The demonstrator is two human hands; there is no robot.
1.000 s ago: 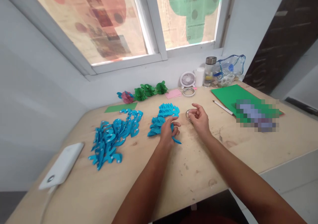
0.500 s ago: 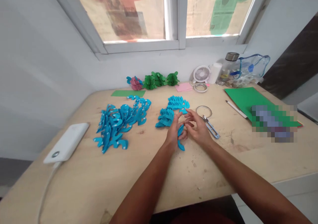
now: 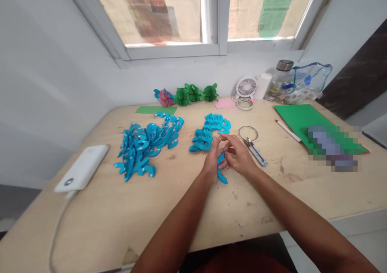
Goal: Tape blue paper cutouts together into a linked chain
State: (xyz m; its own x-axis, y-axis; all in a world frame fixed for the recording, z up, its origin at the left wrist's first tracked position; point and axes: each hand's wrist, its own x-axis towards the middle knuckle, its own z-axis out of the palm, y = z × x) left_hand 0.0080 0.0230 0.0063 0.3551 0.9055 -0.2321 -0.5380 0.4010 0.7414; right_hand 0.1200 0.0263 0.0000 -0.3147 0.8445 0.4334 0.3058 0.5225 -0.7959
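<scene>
My left hand (image 3: 211,161) is closed around a curved blue paper piece (image 3: 223,178), whose lower end hangs out below the fingers. Against it works my right hand (image 3: 241,155), its fingertips bent together at the top of the left thumb; whatever they pinch is hidden. Just beyond the left hand lies a stack of folded blue paper pieces (image 3: 202,140), and behind that sits another blue paper cluster (image 3: 216,122). A pair of thread snips (image 3: 256,154) rests to the right of my right hand, touching a metal ring (image 3: 248,133).
Left of my hands spreads a larger heap of blue paper pieces with white dots (image 3: 142,144). A white power bank (image 3: 83,168) with a cable lies at far left. Green sheets (image 3: 294,117), a pen (image 3: 288,130), a small fan (image 3: 246,87) and a bottle (image 3: 278,79) are rightward.
The camera view has shifted slightly. Both hands stay together around the blue paper piece, with only small finger movements; the piles look the same.
</scene>
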